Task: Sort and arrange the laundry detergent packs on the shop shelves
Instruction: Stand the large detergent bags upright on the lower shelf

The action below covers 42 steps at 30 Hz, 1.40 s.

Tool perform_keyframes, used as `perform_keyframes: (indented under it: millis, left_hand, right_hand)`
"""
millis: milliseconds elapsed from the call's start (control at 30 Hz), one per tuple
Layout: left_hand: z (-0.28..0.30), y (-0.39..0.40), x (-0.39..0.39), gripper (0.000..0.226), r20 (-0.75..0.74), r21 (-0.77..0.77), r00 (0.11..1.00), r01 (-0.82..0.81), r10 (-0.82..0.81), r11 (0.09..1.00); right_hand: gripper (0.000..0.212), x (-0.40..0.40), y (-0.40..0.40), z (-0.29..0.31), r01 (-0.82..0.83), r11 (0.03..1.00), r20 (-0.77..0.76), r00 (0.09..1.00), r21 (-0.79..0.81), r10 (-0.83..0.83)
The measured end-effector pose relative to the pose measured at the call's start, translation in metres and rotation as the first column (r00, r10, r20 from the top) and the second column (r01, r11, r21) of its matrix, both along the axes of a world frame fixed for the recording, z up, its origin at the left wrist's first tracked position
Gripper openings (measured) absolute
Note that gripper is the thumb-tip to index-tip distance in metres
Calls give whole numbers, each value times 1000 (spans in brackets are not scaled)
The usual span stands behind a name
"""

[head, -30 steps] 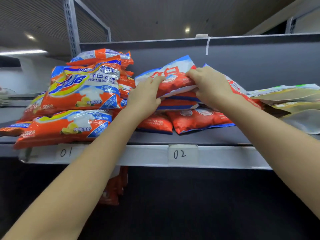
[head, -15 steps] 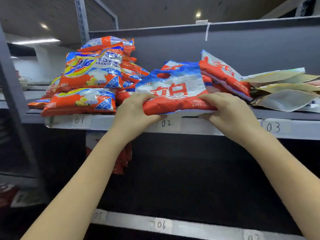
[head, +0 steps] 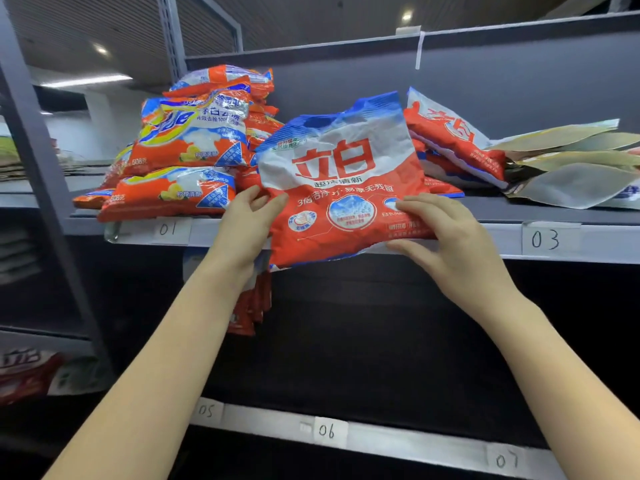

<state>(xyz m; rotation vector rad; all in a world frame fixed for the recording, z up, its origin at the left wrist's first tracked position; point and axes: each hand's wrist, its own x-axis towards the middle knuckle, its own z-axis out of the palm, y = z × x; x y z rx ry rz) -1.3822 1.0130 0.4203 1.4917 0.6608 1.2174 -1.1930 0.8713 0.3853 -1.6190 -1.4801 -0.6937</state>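
Two hands on one pack here. The left hand grips the left edge of the red and white detergent pack, thumb on the front and fingers curled round behind it. The right hand pinches the lower right corner, fingers on the printed face and thumb underneath. The pack stands pretty much upright, face toward the camera, its bottom edge hanging in front of the upper shelf's front lip, right between the labels 01 and 03.

Left of it, above 01, there's a pile of orange packs stacked high. Just behind and to the right, a few more red and white packs lie tilted on each other. Further right, some pale pouches are lying flat. Down below, the lower shelf's edge carries labels 05, 06 and 07.
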Motion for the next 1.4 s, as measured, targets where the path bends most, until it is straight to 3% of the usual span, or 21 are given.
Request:
perform_keyframes:
  millis: [200, 433, 600, 667, 733, 800, 933, 1033, 1167, 1400]
  left_hand:
    - [-3, 1, 6, 11, 227, -148, 970, 124, -88, 981]
    - [-26, -27, 10, 8, 417, -125, 908, 108, -47, 986]
    - [-52, -51, -17, 9, 371, -84, 928, 9, 23, 996]
    - [-70, -57, -28, 10, 341, -96, 939, -17, 49, 995]
    - [-92, -62, -37, 9, 317, -138, 945, -36, 79, 990]
    - [-116, -65, -45, 10, 285, -197, 953, -49, 105, 979]
    - [-159, -64, -64, 15, 191, -304, 973, -70, 133, 950]
    - [-183, -55, -80, 16, 151, -348, 981, -63, 122, 935]
    - [-203, -31, -96, 19, 64, -352, 993, -69, 98, 933]
    - [-226, 48, -128, 24, 12, -389, 998, -52, 62, 920]
  right_hand:
    - [50, -1, 1, -23, -5, 992, 0, 1000, 126, 5]
    - [47, -13, -7, -45, -9, 973, -34, 999, 230, 17]
    - [45, -26, -31, -84, -134, 970, -108, 982, 202, 158]
    - [37, -40, -41, -104, -181, 951, -330, 908, 252, 260]
    - [31, -55, -45, -122, -213, 920, -597, 707, 330, 378]
    - [35, -65, -43, -139, -226, 912, -767, 494, 343, 410]
    - [47, -69, -34, -173, -353, 910, -931, 207, 216, 301]
    - [42, -75, -26, -188, -573, 805, -980, 16, 153, 197]
    - [40, -91, -7, -205, -682, 731, -997, 22, 35, 68]
    - [36, -127, 64, -214, -627, 779, -998, 58, -35, 3]
